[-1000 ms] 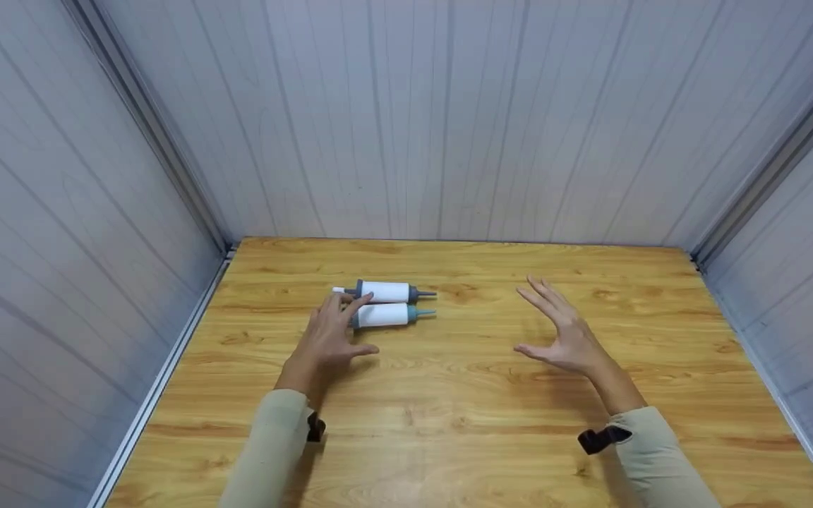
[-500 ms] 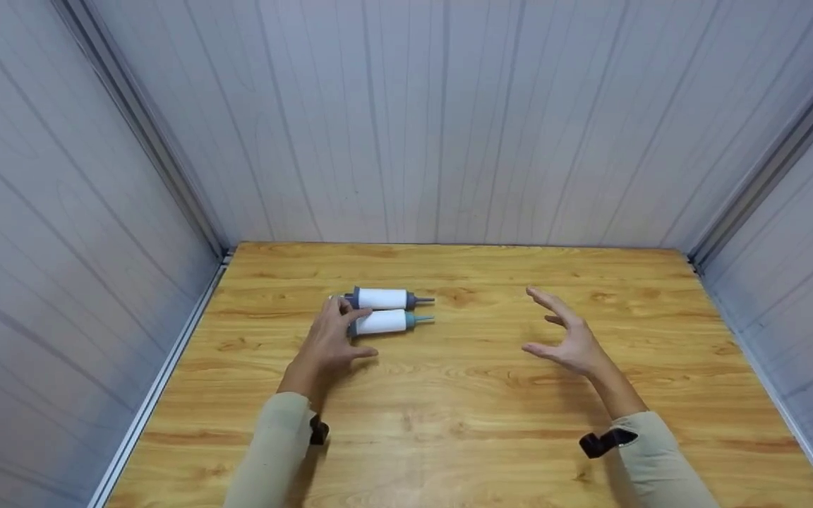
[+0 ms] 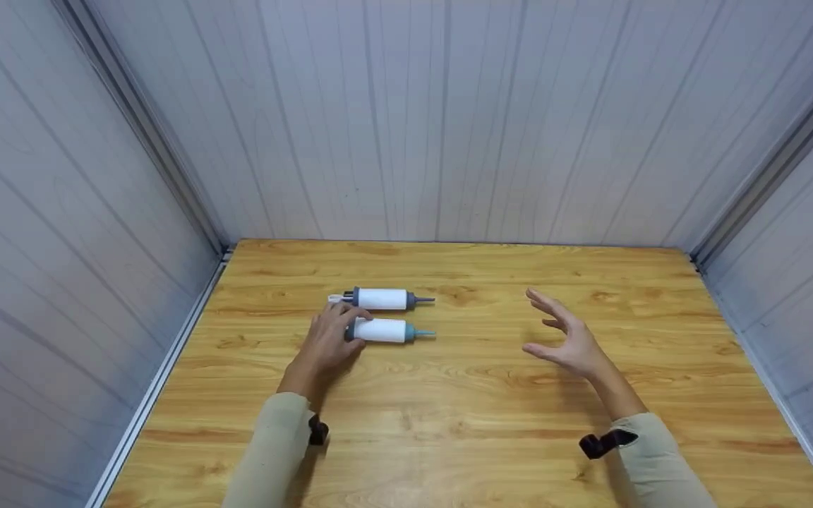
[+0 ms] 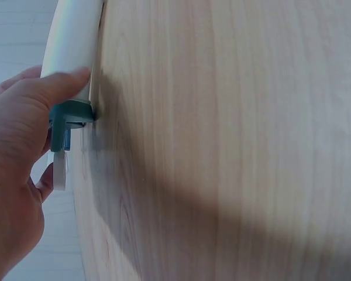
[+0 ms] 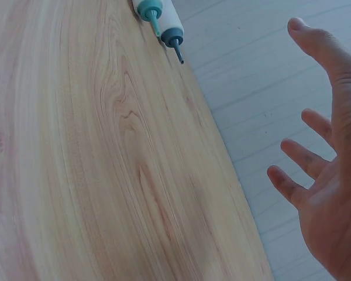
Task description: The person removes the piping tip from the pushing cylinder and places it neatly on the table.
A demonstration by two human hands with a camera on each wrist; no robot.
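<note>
Two white hand pumps, like balloon pumps, lie side by side on the wooden table, nozzles to the right. The nearer teal-ended pump (image 3: 382, 330) is gripped near its handle end by my left hand (image 3: 323, 337). The left wrist view shows the thumb along the white barrel (image 4: 75, 41), just above the teal collar (image 4: 73, 110); the other fingers are partly hidden behind it. Beyond lies the grey-ended pump (image 3: 382, 299), a gap away, its pale handle (image 3: 336, 298) pointing left. My right hand (image 3: 567, 344) hovers at the right with fingers spread, holding nothing.
The wooden table (image 3: 463, 423) is bounded by pale panel walls (image 3: 406, 127) at the back and both sides. In the right wrist view the two nozzles, teal (image 5: 154, 22) and grey (image 5: 176, 50), lie close to the table's back edge.
The teal-ended pump has shifted toward me, away from the grey-ended one. My left thumb has closed in against it. My right hand's fingers have bent slightly.
</note>
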